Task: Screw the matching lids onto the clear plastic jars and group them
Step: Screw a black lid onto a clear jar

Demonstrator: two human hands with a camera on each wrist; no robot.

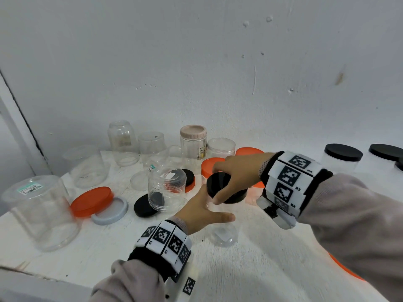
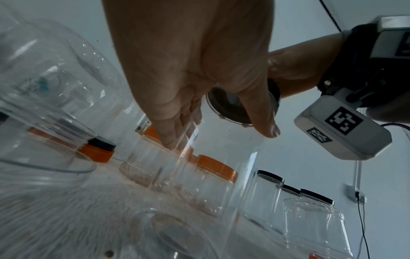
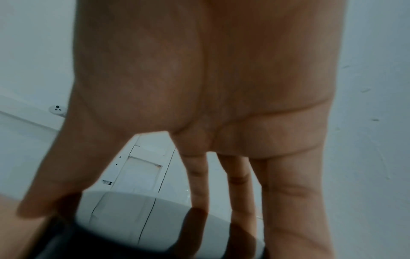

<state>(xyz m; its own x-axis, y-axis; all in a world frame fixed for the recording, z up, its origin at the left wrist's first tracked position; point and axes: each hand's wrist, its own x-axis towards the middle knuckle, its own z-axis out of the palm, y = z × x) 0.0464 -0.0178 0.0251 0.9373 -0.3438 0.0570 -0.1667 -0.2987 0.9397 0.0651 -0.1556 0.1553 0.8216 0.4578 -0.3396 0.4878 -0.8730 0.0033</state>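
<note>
My left hand (image 1: 201, 211) wraps the clear jar (image 1: 224, 227) near the front of the white table (image 1: 250, 269), thumb on the near side and fingers curled round the far wall. My right hand (image 1: 236, 176) comes down from above with its fingertips (image 1: 217, 201) spread over the rim of the black lid (image 1: 220, 184), clamped on it as it sits on the jar's mouth. From the left wrist, the lid (image 2: 230, 108) shows through the jar wall beneath the thumb.

Three capped jars with black lids (image 1: 343, 151) stand apart at the right edge. Behind my right hand I count two jars with orange lids (image 1: 209, 165); a further one may be hidden by the hand, I cannot tell. One jar wears a pink lid (image 1: 193, 131) at the back, and one a clear lid (image 1: 221, 144) beside it.

Loose on the table lie two black lids, one (image 1: 145, 205) flat in front of an upturned jar (image 1: 166, 189) and one (image 1: 188, 176) stacked on an orange lid behind it. A second loose orange lid (image 1: 91, 201) leans on one pale blue lid (image 1: 111, 211). Five bare jars stand mouth down at left and back, the largest (image 1: 41, 212) nearest me.
</note>
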